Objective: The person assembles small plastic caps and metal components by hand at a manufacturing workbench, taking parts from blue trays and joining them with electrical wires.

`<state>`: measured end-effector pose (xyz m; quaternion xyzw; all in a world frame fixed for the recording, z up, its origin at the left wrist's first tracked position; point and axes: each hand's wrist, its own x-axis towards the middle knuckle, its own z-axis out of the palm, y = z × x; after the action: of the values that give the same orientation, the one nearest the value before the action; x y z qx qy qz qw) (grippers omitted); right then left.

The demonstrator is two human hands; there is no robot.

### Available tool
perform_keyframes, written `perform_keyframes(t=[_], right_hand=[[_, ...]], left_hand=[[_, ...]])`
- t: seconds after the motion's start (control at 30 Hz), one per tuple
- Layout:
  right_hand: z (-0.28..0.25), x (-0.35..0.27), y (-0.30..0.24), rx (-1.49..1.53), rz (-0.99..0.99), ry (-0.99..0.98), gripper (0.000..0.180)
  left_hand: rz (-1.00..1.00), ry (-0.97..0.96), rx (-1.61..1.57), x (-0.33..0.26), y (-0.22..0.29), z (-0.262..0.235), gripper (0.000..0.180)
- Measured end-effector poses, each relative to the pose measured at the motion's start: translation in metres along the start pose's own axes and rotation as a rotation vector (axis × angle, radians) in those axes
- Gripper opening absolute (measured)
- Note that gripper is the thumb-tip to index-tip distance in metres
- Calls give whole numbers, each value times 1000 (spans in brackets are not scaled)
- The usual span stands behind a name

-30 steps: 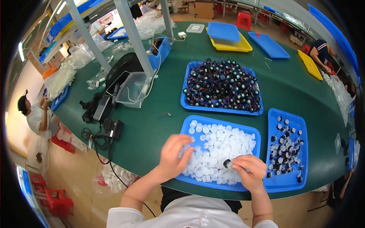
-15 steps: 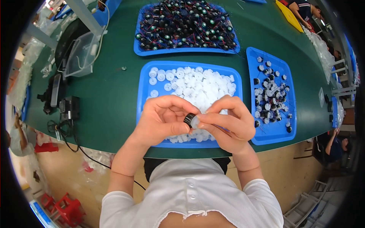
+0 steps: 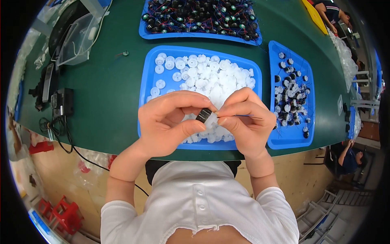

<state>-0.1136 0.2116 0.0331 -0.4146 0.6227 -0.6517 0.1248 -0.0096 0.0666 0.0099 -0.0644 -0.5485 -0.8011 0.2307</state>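
My left hand [image 3: 160, 124] is closed, thumb and fingertips pinching a small black ribbed cylinder [image 3: 203, 115]. A translucent white plastic cap [image 3: 211, 120] sits against its right end. Thin dark wires [image 3: 248, 116] run from the cap side across my right hand [image 3: 254, 122]. That hand is closed too, with thumb and forefinger pinched on the wires close to the cap. Both hands hover over the near edge of a blue tray [image 3: 148, 81] heaped with white plastic caps [image 3: 219, 79].
Beyond it, another blue tray [image 3: 199, 39] is piled with black wired cylinders. On the right, a third blue tray [image 3: 286, 141] holds capped ones. A clear plastic bin [image 3: 75, 44] and a black corded device [image 3: 62, 103] stand at left. Other people sit at the far right.
My right fingertips have shifted from the cap's side onto the wires, which now point out to the right. The whole view has tilted slightly, and the trays appear higher.
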Motion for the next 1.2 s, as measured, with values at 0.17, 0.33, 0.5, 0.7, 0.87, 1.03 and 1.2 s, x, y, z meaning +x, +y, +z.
perform_keyframes(t=[0.17, 0.33, 0.5, 0.7, 0.87, 1.03, 1.2], right_hand=[[7, 1, -2, -127, -109, 41, 15], [8, -3, 1, -395, -365, 76, 22], [11, -4, 3, -343, -345, 113, 27], [6, -1, -5, -598, -500, 57, 25], [8, 1, -8, -416, -455, 21, 25], [2, 0, -7, -443, -496, 15, 23], [-2, 4, -11, -502, -549, 4, 25]], left_hand=[[-158, -24, -209, -2, -3, -3, 31], [-160, -10, -204, -4, -1, 0, 32], [-191, 77, -139, -4, 1, 8, 36], [-144, 47, -119, -5, 1, 6, 32], [-170, 7, -193, -7, 3, 1, 28], [-264, 38, -204, -8, 4, 4, 29], [-229, -19, -275, -9, 2, 2, 27]])
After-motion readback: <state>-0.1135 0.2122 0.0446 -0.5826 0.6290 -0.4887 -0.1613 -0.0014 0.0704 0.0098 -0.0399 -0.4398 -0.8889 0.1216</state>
